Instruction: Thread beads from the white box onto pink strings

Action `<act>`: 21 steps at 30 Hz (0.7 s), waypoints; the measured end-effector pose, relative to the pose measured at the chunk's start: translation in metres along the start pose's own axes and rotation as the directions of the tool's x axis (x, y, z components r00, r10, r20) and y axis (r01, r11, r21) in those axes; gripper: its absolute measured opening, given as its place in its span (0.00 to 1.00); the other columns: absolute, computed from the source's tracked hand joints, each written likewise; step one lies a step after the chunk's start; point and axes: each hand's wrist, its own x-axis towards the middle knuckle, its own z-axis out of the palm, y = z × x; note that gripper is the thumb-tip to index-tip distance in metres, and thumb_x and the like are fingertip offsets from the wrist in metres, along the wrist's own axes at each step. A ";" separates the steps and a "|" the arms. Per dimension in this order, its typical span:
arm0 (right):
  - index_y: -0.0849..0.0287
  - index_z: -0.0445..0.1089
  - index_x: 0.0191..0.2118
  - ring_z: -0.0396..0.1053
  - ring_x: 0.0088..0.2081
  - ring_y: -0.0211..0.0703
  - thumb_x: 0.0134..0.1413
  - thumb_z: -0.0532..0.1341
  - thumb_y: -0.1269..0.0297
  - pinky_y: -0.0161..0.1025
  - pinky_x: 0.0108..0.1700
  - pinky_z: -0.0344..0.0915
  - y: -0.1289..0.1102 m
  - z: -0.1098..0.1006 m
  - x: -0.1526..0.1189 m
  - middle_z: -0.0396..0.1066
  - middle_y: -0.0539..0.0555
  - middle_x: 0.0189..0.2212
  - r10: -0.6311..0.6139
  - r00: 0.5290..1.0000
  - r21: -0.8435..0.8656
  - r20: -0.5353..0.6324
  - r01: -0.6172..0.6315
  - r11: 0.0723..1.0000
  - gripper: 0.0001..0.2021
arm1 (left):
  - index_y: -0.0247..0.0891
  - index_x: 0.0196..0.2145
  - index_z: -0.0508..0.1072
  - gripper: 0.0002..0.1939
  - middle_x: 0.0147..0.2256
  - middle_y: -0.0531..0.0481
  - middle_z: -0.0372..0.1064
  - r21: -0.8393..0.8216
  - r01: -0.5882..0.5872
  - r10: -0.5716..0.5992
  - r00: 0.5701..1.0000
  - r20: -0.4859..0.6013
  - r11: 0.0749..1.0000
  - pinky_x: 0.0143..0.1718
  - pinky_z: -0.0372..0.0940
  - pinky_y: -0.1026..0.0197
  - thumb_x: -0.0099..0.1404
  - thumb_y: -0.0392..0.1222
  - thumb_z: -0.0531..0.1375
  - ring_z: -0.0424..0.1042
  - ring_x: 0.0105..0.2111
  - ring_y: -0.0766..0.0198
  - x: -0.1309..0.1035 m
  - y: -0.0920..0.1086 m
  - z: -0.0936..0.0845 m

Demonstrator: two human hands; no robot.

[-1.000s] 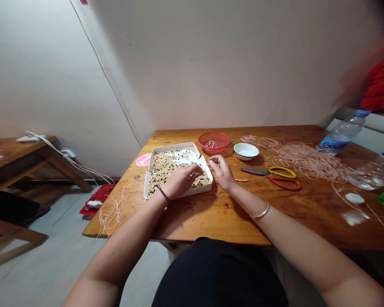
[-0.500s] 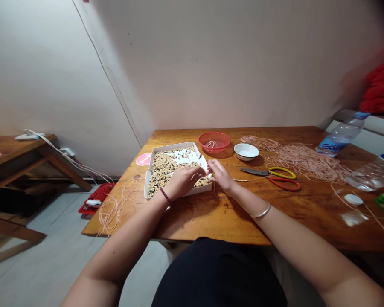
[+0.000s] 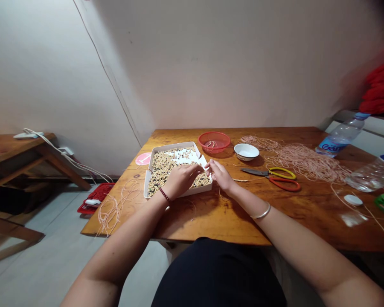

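Observation:
My left hand (image 3: 184,180) reaches over the near right part of a shallow white box (image 3: 178,195) full of small cream and dark beads (image 3: 161,168). Its fingers are pinched together, and what is between them is too small to make out. Facing it at the box's right edge is my right hand (image 3: 220,174), also closed, fingertips almost meeting those of the left. A thin pale pink cord (image 3: 223,197) hangs in a loop beneath the right hand, apparently from its fingers. Right of that wrist, a short row of threaded cream beads (image 3: 240,180) lies on the table.
Behind the box stand a red plastic basket (image 3: 214,143) and a white bowl (image 3: 246,152). Scissors (image 3: 270,175) with yellow and orange handles lie to the right, before a heap of pink cord (image 3: 302,162). Plastic bottles (image 3: 342,135) are far right; loose cords (image 3: 113,211) lie left.
Both hands stay at the box's right edge with only small finger shifts. The cord loop under my right hand has changed shape slightly.

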 end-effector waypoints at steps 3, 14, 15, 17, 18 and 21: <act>0.59 0.66 0.31 0.58 0.24 0.36 0.55 0.47 0.40 0.33 0.27 0.54 0.005 -0.002 0.001 0.60 0.48 0.20 -0.070 0.997 -0.132 -0.024 0.066 0.989 0.26 | 0.42 0.39 0.72 0.12 0.34 0.50 0.75 0.011 0.034 -0.035 0.999 0.016 0.999 0.31 0.60 0.65 0.69 0.45 0.50 0.73 0.32 0.66 -0.001 -0.003 0.001; 0.58 0.70 0.35 0.65 0.33 0.42 0.59 0.50 0.52 0.36 0.36 0.58 0.000 -0.003 -0.004 0.70 0.52 0.29 -0.170 0.985 -0.412 0.003 0.156 0.898 0.17 | 0.43 0.39 0.72 0.11 0.33 0.50 0.75 0.063 0.049 -0.051 0.998 0.024 0.997 0.30 0.59 0.65 0.69 0.45 0.51 0.72 0.31 0.66 0.000 -0.007 -0.002; 0.58 0.70 0.35 0.65 0.32 0.41 0.58 0.51 0.52 0.36 0.36 0.57 -0.001 -0.002 -0.005 0.70 0.52 0.29 -0.167 0.986 -0.421 0.005 0.154 0.894 0.17 | 0.43 0.39 0.72 0.11 0.33 0.50 0.74 0.069 0.049 -0.051 0.998 0.024 0.996 0.29 0.58 0.65 0.68 0.45 0.51 0.72 0.30 0.66 0.000 -0.007 -0.002; 0.58 0.70 0.35 0.64 0.29 0.40 0.56 0.53 0.53 0.35 0.33 0.56 -0.001 -0.001 -0.006 0.69 0.51 0.26 -0.161 0.987 -0.441 -0.005 0.142 0.886 0.15 | 0.42 0.39 0.71 0.11 0.32 0.50 0.74 0.080 0.052 -0.054 0.998 0.023 0.995 0.29 0.58 0.65 0.68 0.46 0.51 0.71 0.30 0.65 0.000 -0.008 -0.001; 0.58 0.70 0.34 0.63 0.27 0.39 0.55 0.54 0.53 0.35 0.32 0.56 -0.001 0.000 -0.007 0.67 0.50 0.24 -0.157 0.988 -0.450 -0.012 0.135 0.883 0.15 | 0.42 0.39 0.71 0.11 0.32 0.50 0.74 0.084 0.054 -0.056 0.998 0.024 0.995 0.29 0.58 0.64 0.68 0.46 0.51 0.71 0.30 0.65 0.000 -0.008 -0.001; 0.59 0.69 0.32 0.60 0.25 0.37 0.53 0.56 0.52 0.35 0.30 0.54 0.001 0.002 -0.005 0.64 0.49 0.22 -0.141 0.990 -0.405 -0.028 0.118 0.907 0.14 | 0.41 0.38 0.70 0.10 0.32 0.50 0.73 0.076 0.061 -0.062 0.998 0.018 0.995 0.30 0.59 0.64 0.68 0.46 0.52 0.70 0.31 0.64 0.001 -0.007 -0.001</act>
